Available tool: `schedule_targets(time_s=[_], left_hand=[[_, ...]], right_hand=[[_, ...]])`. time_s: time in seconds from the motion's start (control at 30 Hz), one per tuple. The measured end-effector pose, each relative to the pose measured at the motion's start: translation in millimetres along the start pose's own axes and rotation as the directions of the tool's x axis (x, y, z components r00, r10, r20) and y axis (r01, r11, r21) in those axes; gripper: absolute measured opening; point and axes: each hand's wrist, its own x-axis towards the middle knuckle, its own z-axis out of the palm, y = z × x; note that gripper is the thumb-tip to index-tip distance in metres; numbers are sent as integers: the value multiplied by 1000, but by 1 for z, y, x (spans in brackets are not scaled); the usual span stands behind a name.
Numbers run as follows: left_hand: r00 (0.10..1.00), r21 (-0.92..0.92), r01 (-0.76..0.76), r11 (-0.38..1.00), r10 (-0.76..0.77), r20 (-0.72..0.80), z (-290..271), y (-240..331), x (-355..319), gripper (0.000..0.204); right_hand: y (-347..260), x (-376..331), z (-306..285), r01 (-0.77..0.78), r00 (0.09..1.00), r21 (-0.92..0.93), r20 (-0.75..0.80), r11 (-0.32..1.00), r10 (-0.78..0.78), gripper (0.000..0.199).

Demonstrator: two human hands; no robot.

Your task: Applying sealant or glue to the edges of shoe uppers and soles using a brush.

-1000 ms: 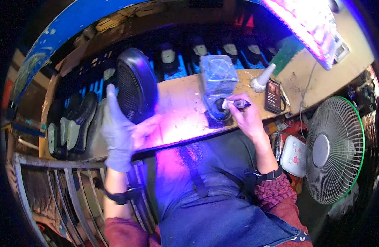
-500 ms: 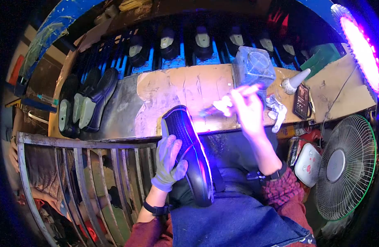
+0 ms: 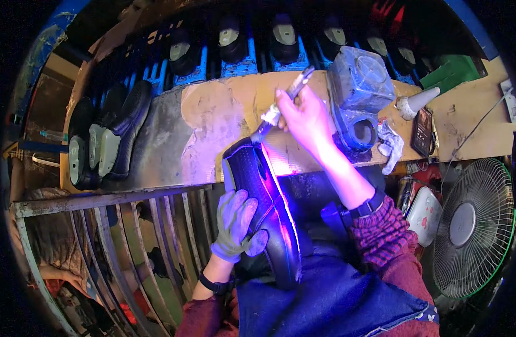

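At nine o'clock, dark shoes (image 3: 109,140) lie in a row on the worktop (image 3: 213,112), and a metal rack (image 3: 134,224) stands below them. The gloved left hand (image 3: 236,224) is at six o'clock, fingers spread and cupped against the side of the shoe (image 3: 266,216), steadying it on the lap. The shoe's long axis runs from its toe at the worktop edge toward five o'clock, down to the apron (image 3: 331,292). The right hand (image 3: 305,118), bare, is closed around a brush (image 3: 280,106) whose tip touches the toe end at the sole seam; this hand is nearer the toe, the left nearer mid-shoe. A wrapped can (image 3: 359,84) sits at two o'clock and a fan (image 3: 474,230) at four.
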Motion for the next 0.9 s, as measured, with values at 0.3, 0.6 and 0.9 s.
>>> schedule_targets(time_s=[0.3, 0.6, 0.9], left_hand=[[999, 16, 31, 999, -31, 10, 1, 2, -3, 61], [999, 96, 45, 994, -44, -17, 6, 12, 9, 54], [998, 187, 9, 982, 3, -65, 6, 14, 37, 36]], right_hand=[[-6, -53, -27, 71, 982, -101, 180, 992, -52, 19], [-24, -112, -69, -58, 969, 266, 247, 962, -10, 15], [-55, -147, -95, 208, 935, 296, 221, 932, -278, 15]])
